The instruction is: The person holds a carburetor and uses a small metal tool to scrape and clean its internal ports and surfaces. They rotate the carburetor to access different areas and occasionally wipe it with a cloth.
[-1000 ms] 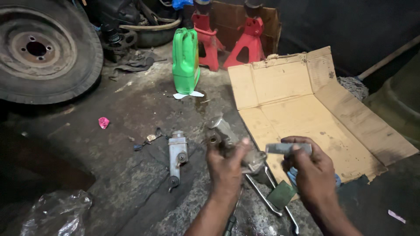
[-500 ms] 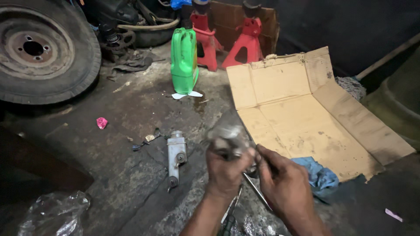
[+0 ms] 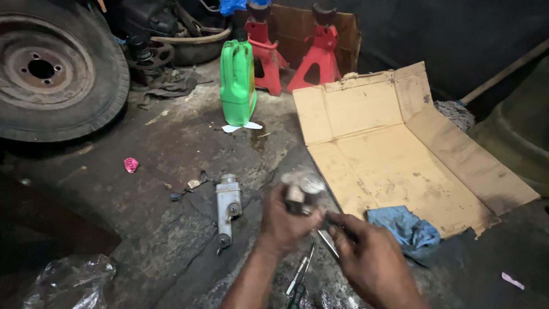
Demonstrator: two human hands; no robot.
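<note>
Grimy workshop floor [image 3: 171, 143], strewn with parts: a person's left hand [image 3: 283, 220] grips a metal cylinder part [image 3: 302, 191], fingers wrapped around it, while the right hand [image 3: 372, 263] pinches a slim rod-like piece [image 3: 334, 220] at its lower end. The fitting looks under way, not finished; another metal cylinder [image 3: 227, 205] lies untouched beside flattened cardboard [image 3: 400, 149] and a blue rag [image 3: 409, 229].

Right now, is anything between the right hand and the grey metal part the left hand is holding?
Nothing visible. The right hand sits right beside the grey metal part gripped by the left hand, fingertips nearly touching it.
</note>
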